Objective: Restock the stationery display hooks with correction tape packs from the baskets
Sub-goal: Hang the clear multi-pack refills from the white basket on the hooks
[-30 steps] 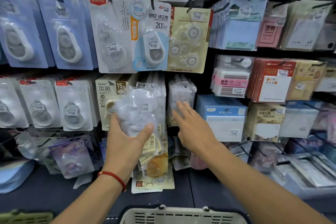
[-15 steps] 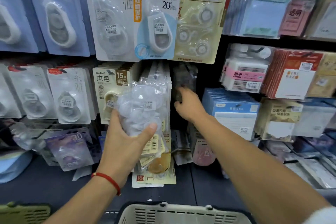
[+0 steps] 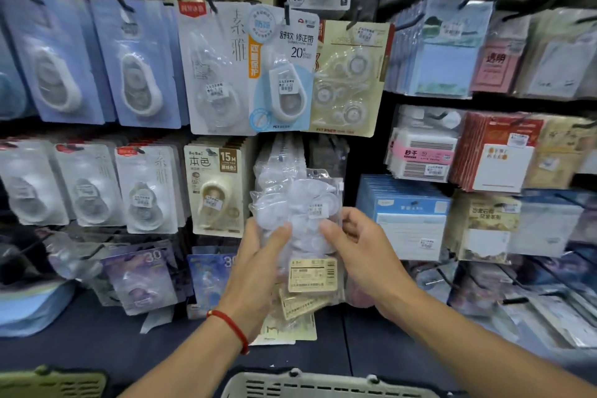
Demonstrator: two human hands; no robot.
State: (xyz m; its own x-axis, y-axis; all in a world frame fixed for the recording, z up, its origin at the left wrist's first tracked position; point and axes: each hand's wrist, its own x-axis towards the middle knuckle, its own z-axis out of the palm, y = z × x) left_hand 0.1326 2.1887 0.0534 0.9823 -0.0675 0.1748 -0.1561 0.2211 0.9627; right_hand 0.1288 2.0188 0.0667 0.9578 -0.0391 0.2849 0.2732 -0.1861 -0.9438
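Crinkly clear correction-tape packs [image 3: 298,213], two-handed grip

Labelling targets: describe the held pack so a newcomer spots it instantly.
Start at the display wall and drop to the two hands, low centre. Left hand and right hand grip a clear bag pack; unlike carded neighbours, it's crinkly plastic.
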